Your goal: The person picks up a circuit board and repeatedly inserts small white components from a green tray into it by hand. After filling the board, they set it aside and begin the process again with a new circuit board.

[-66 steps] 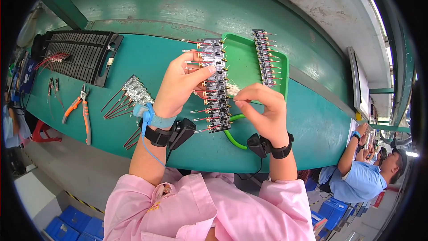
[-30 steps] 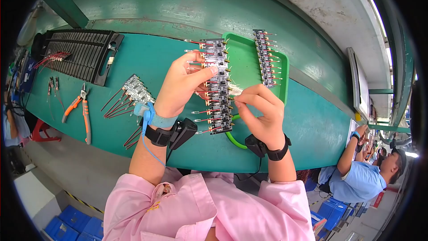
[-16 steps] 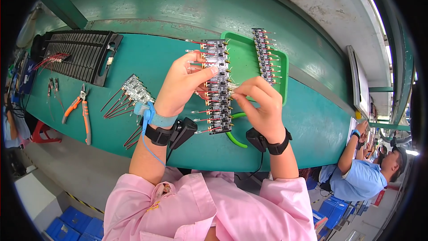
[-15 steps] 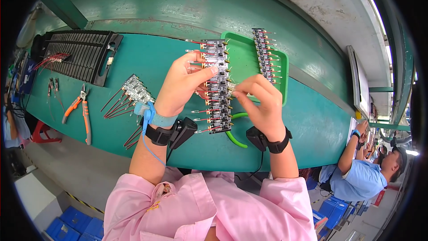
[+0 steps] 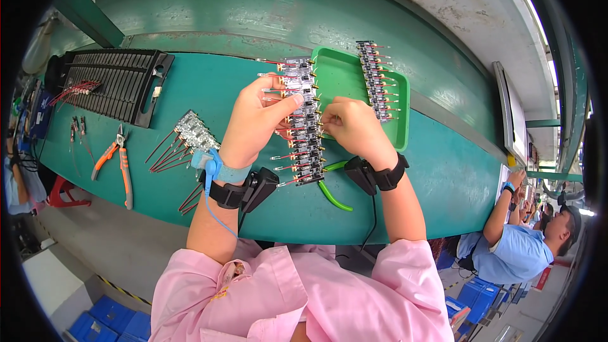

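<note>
My left hand (image 5: pixel 253 120) is closed on a long strip of small circuit boards (image 5: pixel 308 145), its thumb lying across the front. The strip stands upright in view above the table, with red wires sticking out of its left edge and small brass-coloured pins along the right. At that right edge, my right hand (image 5: pixel 356 125) has its fingers bent and pinched together; what sits between the fingertips is hidden. A second board strip (image 5: pixel 379 82) with red wires leans in a green tray (image 5: pixel 345 63) behind my right hand.
Green-handled pliers (image 5: pixel 334 197) lie under my hands. To the left are a board cluster with red wires (image 5: pixel 195 132), orange-handled pliers (image 5: pixel 120 159) and a black slotted rack (image 5: pixel 117 82) bearing wired pieces. A co-worker in blue (image 5: pixel 516 247) sits at the far right.
My right hand has shifted left and turned, its fingertips now closer against the strip's right edge. The strip and my left hand have moved slightly left.
</note>
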Motion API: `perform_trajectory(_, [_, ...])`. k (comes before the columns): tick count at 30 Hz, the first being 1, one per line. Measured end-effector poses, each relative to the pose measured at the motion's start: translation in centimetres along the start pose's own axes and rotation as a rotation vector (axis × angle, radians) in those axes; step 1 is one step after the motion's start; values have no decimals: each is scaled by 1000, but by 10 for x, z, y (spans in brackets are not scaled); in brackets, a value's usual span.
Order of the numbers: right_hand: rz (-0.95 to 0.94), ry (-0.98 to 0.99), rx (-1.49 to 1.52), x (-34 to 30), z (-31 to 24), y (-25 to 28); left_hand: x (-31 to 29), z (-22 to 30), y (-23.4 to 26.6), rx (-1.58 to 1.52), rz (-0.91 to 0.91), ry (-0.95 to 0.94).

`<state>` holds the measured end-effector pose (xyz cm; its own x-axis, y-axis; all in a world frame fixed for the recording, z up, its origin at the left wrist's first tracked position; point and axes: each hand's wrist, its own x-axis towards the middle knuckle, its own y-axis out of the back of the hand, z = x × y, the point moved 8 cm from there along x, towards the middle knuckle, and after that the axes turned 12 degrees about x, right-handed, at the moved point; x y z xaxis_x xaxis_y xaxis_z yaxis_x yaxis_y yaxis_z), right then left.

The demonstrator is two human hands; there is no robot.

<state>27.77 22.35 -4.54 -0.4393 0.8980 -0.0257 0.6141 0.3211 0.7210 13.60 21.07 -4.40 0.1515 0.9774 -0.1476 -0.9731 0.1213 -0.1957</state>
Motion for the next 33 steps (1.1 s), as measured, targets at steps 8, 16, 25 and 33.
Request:
perform_trajectory(8, [54, 91, 58, -9, -9, 10, 0, -4, 2, 16, -6, 35])
perform_trajectory(16, [96, 54, 326, -18, -15, 25, -1, -2, 2, -5, 3, 41])
perform_trajectory(25, [128, 126, 341, -29, -25, 33, 1, -5, 2, -11, 2, 35])
perform_trajectory(33, [85, 281, 325, -50, -65, 29, 0, -2, 3, -19, 2, 14])
